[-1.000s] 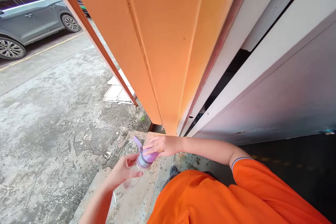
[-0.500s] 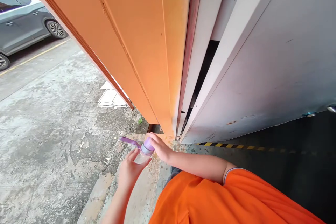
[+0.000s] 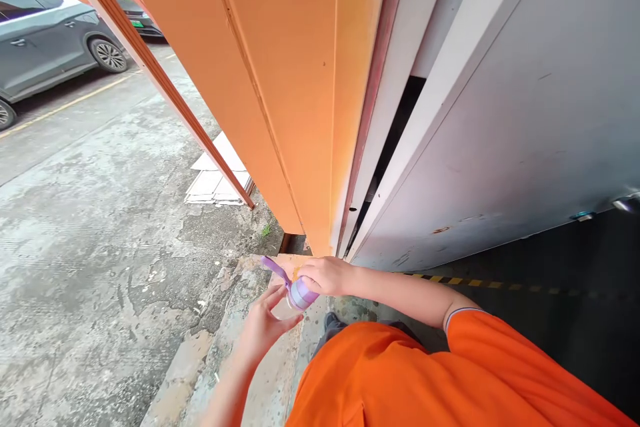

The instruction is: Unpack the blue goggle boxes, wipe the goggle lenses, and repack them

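Observation:
I hold a small clear water bottle (image 3: pixel 290 310) with a lilac cap (image 3: pixel 301 294) and a purple strap (image 3: pixel 275 268) sticking up to the left. My left hand (image 3: pixel 265 327) wraps the clear body from below. My right hand (image 3: pixel 325 275) grips the lilac cap from above. Both hands are over a worn concrete step (image 3: pixel 240 373), just in front of my orange shirt (image 3: pixel 450 380).
An orange wall panel (image 3: pixel 280 80) and a white door (image 3: pixel 500 120) rise right ahead. A pile of white boards (image 3: pixel 215 180) lies on the cracked concrete (image 3: pixel 90 227) at left. A grey car (image 3: pixel 45 33) is parked at far left. Yellow-black hazard tape (image 3: pixel 480 282) marks the dark floor.
The bottle and both hands have shifted slightly right and lower. The purple strap has swung from flat leftward to angled upward. My right hand sits more on top of the cap.

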The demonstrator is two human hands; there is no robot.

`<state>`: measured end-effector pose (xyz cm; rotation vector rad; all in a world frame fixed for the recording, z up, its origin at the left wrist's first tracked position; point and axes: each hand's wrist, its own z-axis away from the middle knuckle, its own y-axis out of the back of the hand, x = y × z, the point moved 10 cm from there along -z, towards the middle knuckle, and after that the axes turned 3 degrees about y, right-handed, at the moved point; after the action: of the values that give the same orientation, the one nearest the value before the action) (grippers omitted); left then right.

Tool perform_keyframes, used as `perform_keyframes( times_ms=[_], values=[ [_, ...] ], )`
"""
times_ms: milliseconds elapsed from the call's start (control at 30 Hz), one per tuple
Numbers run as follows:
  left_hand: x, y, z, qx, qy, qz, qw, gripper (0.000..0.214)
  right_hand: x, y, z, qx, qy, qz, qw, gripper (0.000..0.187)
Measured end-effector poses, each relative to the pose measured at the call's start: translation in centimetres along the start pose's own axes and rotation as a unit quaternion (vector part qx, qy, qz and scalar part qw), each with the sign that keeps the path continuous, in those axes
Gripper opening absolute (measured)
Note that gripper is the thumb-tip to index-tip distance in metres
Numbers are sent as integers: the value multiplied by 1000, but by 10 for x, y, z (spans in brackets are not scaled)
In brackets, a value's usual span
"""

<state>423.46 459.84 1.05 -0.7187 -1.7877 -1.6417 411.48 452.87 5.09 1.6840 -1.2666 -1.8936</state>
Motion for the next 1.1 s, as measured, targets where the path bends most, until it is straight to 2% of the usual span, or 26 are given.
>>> perform_keyframes(
  times_ms=[67, 133, 233, 300, 433, 533, 633, 800, 900, 1100],
  values=[
    [5, -6, 2, 10, -1, -10, 1000, 44, 5, 1, 5, 32, -44, 15, 998, 31],
    [9, -11, 3, 20, -4, -20, 1000, 45, 7, 1, 13, 43, -55, 14, 997, 35],
    [12, -13, 2, 33, -19, -35, 999, 47, 8, -4, 23, 36, -42, -41, 998, 64],
    [14, -14, 1, 43, -32, -47, 997, 48, 16, -6, 27, 57, -68, -76, 993, 72],
    [17, -19, 3, 88, -51, -78, 992, 51, 32, -4, 27, 118, -142, -73, 980, 42],
    [19, -20, 10, 153, -49, -110, 981, 48, 34, 0, 20, 138, -167, -63, 974, 34],
    [22, -17, 15, 198, -52, -135, 969, 43, 36, 5, 16, 139, -181, -65, 971, 38],
    [21, -9, 16, 202, -70, -151, 965, 33, 42, -10, 14, 92, -207, -143, 963, 55],
    [13, -4, 18, 210, -66, -143, 965, 37, 41, -12, 13, 100, -224, -154, 957, 52],
    [-1, -2, 26, 206, -36, -102, 973, 44, 22, -8, 12, 95, -189, -133, 968, 46]
  ],
)
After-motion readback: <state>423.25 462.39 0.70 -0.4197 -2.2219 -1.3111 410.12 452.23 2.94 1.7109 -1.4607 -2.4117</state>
